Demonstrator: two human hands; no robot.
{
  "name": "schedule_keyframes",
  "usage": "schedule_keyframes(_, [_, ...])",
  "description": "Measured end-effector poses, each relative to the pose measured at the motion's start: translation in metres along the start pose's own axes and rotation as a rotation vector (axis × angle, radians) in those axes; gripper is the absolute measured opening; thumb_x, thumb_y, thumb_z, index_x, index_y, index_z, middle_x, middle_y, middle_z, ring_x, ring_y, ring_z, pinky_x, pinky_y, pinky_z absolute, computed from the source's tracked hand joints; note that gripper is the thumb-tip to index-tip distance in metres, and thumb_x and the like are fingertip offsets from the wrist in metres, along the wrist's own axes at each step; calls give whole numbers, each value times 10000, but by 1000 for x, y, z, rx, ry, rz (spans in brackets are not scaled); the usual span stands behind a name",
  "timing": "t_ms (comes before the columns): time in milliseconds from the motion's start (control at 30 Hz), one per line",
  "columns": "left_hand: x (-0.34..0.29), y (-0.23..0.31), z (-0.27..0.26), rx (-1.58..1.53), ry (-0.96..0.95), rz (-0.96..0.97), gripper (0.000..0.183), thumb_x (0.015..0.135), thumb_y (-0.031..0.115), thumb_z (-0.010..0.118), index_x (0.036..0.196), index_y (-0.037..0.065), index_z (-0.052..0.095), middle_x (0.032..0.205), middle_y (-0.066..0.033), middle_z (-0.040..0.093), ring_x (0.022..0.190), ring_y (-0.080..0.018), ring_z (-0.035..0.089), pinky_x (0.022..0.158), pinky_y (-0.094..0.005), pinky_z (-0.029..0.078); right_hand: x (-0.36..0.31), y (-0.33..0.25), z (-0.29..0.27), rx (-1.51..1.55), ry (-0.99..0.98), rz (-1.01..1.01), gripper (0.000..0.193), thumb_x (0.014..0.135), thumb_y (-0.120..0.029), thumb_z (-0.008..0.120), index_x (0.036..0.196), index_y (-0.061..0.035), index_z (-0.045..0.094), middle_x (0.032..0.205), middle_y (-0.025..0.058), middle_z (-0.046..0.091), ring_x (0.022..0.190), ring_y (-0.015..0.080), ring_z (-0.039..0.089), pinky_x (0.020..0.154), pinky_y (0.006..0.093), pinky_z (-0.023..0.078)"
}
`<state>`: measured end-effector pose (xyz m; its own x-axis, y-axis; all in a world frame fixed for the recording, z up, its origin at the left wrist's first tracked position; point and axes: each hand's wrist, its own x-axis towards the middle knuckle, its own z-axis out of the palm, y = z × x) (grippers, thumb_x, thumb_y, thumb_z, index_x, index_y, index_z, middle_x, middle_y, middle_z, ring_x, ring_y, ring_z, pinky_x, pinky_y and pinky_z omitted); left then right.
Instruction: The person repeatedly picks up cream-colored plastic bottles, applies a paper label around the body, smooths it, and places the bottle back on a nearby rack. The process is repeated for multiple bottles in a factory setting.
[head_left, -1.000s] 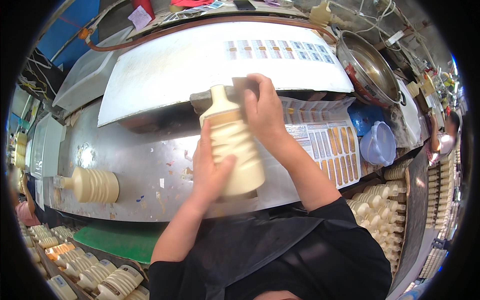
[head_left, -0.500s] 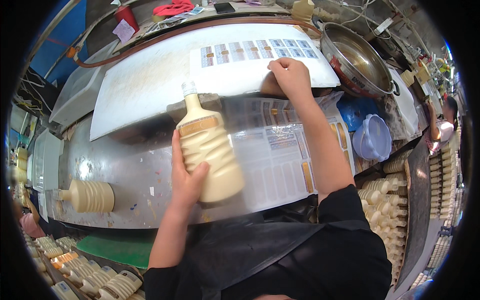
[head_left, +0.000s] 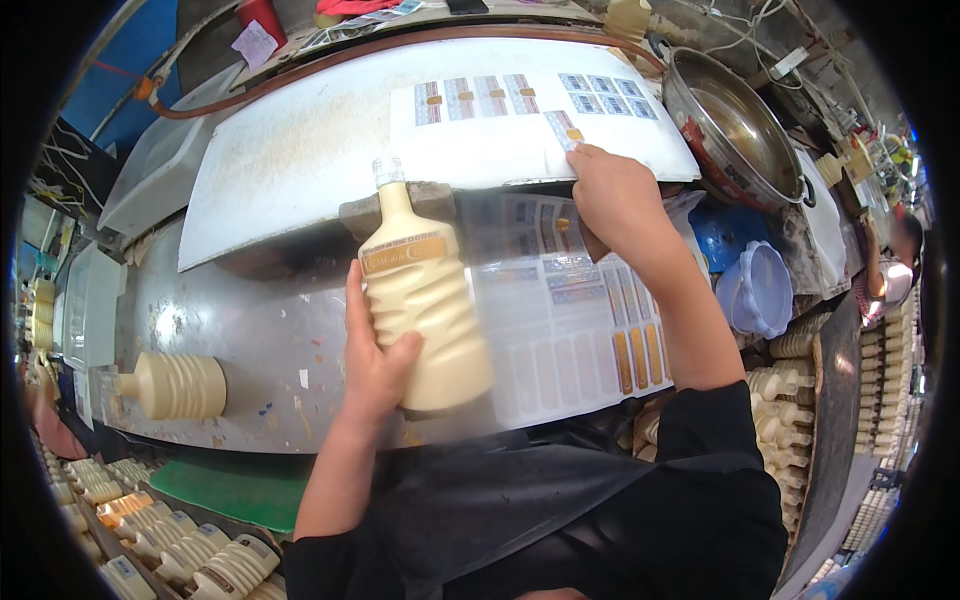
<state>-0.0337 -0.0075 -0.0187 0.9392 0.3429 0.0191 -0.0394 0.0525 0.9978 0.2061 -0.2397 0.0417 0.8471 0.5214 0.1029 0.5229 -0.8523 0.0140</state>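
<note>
My left hand (head_left: 378, 372) is closed around the lower side of a cream ridged bottle (head_left: 435, 335). The bottle has a gold band near its shoulder and a pale, clear neck, which points away from me and lies by a grey-brown block (head_left: 432, 200). At the white board (head_left: 300, 130), my right hand (head_left: 622, 205) pinches the near end of a small blue-and-gold label (head_left: 562, 128). Below that palm shows a flat brown piece (head_left: 596, 246); whether the hand holds it too is hidden. Several similar labels (head_left: 476, 97) lie in a row on the board, with smaller blue ones (head_left: 606, 95) at right.
Clear-backed label sheets (head_left: 560, 370) cover the metal table's right part. Another cream bottle (head_left: 182, 386) lies at left. A large metal pan (head_left: 735, 120) and a lilac plastic basin (head_left: 757, 288) stand at right. Stacked bottles (head_left: 785, 400) fill both sides. Other people work at the edges.
My right hand has moved slightly right and nearer me, drawing one label out of the row. My left hand still holds the bottle in nearly the same place.
</note>
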Motion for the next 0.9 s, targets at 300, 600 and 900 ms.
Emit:
schedule_keyframes(300, [-31,-11,-8,251,105,-14,916,885,240,685,1612,5,178,1471,-254,478,1341,-361,489,1141,-470,378,-19,10,33,-101,496,-274,297,855,-6,607,1141,-54,669,1190,121,714,851,299,742,743,372,603])
schedule_keyframes(600, [-71,-39,-12,387,50,177,956,882,422,725,1574,-40,255,1447,-297,466,1334,-420,468,1142,-498,354,-54,-27,-9,548,147,-104,139,950,-100,673,1015,-18,765,871,67,752,760,142,712,714,276,548])
schedule_keyframes(900, [-78,-22,-24,529,-45,207,1086,741,368,849,1583,32,251,1479,-257,464,1382,-414,423,1168,-492,323,-134,-120,-34,224,211,-1046,295,756,-86,681,1047,-62,720,1203,76,719,681,144,673,602,303,554])
